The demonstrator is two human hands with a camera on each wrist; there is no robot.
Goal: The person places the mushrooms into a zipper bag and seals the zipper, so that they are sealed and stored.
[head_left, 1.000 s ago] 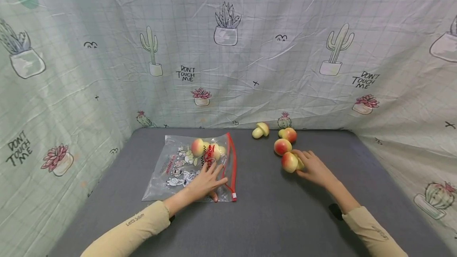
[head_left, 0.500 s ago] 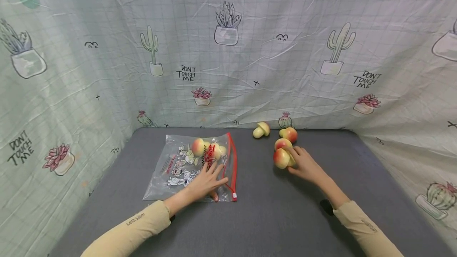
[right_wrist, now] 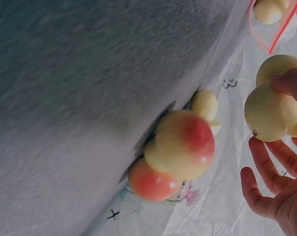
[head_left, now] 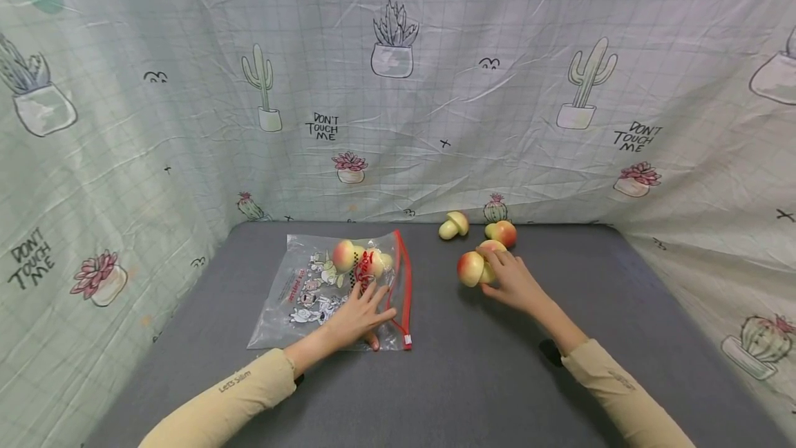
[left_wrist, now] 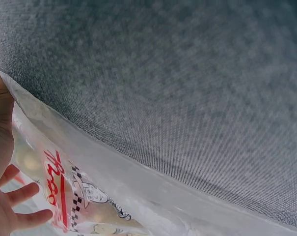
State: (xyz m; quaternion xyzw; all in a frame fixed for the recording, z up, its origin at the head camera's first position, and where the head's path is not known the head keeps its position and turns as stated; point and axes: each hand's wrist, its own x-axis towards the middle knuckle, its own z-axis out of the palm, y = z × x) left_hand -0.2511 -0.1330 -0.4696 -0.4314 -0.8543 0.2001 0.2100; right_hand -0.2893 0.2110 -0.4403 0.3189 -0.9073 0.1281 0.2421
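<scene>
A clear zip bag (head_left: 280,310) with a red closure and printed cartoon figures lies flat at the left middle of the table. Inside it are two toy mushrooms (head_left: 343,256), yellow with a red blush. My left hand (head_left: 356,320) rests on the bag with fingers spread; in the left wrist view, its thumb lies at the bag's edge. My right hand (head_left: 515,283) pinches a toy mushroom (head_left: 470,269) by its stem, cap facing left. That mushroom appears raised off the table in the right wrist view, with the fingertips (right_wrist: 258,147) below it.
Behind the right hand, a toy mushroom (head_left: 493,245) is partly hidden. Close to it lies another mushroom (head_left: 505,234), and one more mushroom (head_left: 457,222) lies farther left near the back edge. A cactus-print curtain (head_left: 398,123) surrounds the grey table (head_left: 435,379).
My right hand has carried its mushroom left and slightly toward the back, passing in front of another mushroom. My left hand and the bag have stayed in place.
</scene>
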